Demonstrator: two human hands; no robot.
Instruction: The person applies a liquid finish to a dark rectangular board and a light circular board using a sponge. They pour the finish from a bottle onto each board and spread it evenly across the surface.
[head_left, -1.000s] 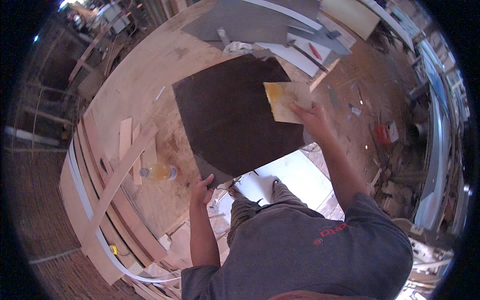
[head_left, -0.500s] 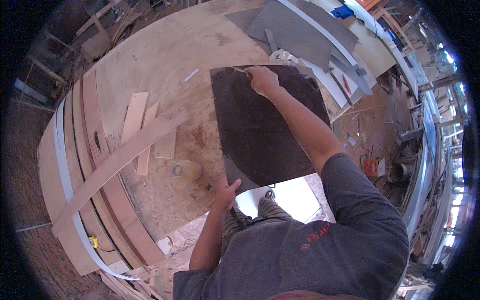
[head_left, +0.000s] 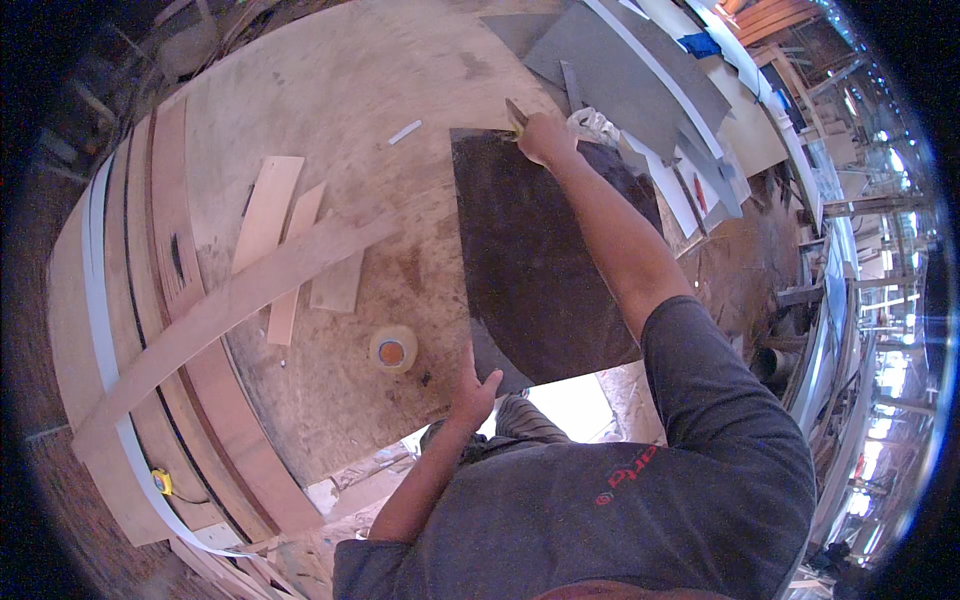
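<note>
The left forearm bends up from the lower edge, its hand closed on the near-left corner of a dark sheet, thumb on top; the undersides of the fingers are hidden. The sheet lies at the worktop's near edge, toward its right corner. The right arm stretches diagonally over the sheet, masking part of its right side. At the sheet's far edge, the right hand grips a thin card, mostly covered and seen nearly edge-on.
</note>
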